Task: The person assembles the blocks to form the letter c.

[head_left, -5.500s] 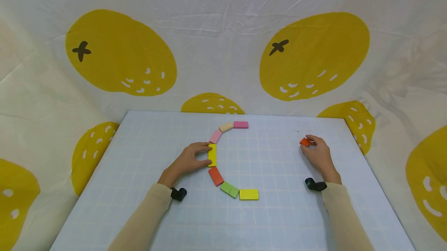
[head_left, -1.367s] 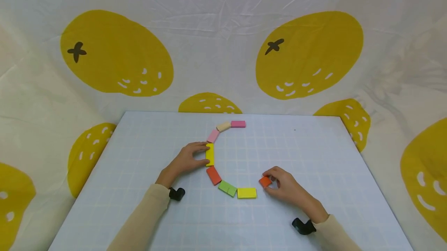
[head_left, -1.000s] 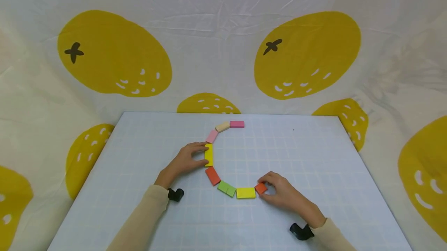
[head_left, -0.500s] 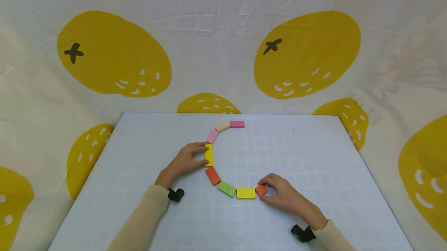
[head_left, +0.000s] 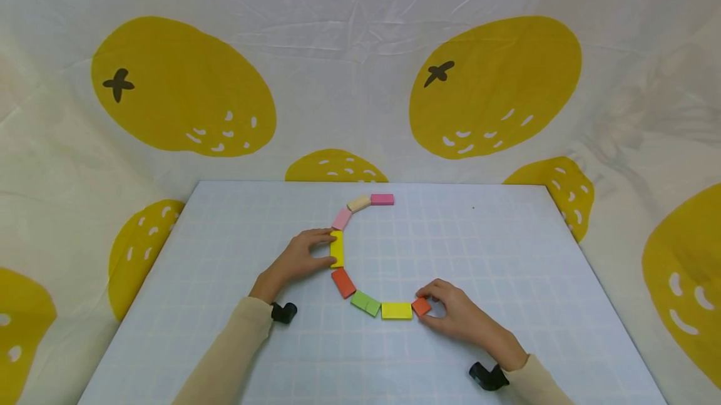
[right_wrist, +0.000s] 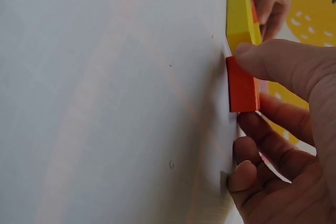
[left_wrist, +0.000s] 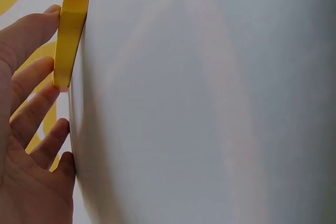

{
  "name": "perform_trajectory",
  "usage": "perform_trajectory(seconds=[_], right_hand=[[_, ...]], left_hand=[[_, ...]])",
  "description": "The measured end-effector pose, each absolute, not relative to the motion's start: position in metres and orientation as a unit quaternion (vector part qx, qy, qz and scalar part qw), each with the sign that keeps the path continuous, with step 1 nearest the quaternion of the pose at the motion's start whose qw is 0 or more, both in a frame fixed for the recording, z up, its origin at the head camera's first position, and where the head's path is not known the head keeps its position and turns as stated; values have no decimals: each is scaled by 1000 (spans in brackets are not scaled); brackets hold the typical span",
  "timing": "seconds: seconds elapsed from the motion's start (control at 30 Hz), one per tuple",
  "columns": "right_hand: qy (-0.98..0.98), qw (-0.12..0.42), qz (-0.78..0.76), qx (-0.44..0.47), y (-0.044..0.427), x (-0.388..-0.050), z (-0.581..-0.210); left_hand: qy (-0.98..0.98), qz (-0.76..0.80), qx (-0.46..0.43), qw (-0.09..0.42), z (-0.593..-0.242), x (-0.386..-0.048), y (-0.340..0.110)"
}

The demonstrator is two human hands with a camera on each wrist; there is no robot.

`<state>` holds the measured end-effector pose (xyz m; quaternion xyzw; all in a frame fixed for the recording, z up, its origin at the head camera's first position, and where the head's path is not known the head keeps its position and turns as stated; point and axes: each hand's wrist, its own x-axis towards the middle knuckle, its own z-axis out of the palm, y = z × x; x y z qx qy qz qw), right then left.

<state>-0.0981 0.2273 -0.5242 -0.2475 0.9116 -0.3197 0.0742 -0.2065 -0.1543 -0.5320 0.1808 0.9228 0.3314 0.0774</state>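
Flat wooden domino blocks form a C-shaped curve on the table. My left hand (head_left: pixel 298 258) holds the upright-running yellow block (head_left: pixel 337 250) on the curve's left side, thumb near one end and fingertips near the other. My right hand (head_left: pixel 453 311) pinches an orange-red block (head_left: pixel 421 307) between thumb and fingers at the curve's near right end. In the right wrist view, this orange-red block (right_wrist: pixel 242 87) lies close to the end of the near yellow block (right_wrist: pixel 240 19). Whether they touch is hard to tell.
From the far end run a dark pink block (head_left: pixel 382 199), a beige block (head_left: pixel 358 203) and a light pink block (head_left: pixel 341 219). Below my left hand lie a red block (head_left: pixel 343 283) and a green block (head_left: pixel 365 303). A fruit-print cloth (head_left: pixel 360 92) hangs behind the pale gridded table (head_left: pixel 507 248).
My right hand has brought the orange-red block from the far right to the curve's near end, beside the yellow block. It has stayed there since about a second ago. My left hand stays put.
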Motion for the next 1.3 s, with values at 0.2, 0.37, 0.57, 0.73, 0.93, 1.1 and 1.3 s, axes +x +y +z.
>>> perform_trajectory(seconds=[0.2,0.37,0.57,0.73,0.93,1.1,1.3], right_hand=[[911,73,-321,-249,228,-98,-525],[910,77,-324,-247,228,-99,-525],[913,79,-318,-244,227,-101,-525],[915,82,-312,-244,226,-102,-526],[919,102,-300,-237,223,-105,-522],[919,130,-299,-223,222,-111,-517],[916,109,-323,-213,228,-121,-518]], left_hand=[[920,333,188,81,-531,-208,-154],[924,321,188,89,-527,-208,-155],[924,314,201,91,-526,-210,-155],[924,303,215,87,-526,-213,-155],[931,275,223,87,-525,-216,-155],[933,276,206,102,-522,-216,-155],[933,271,220,93,-516,-215,-160]])
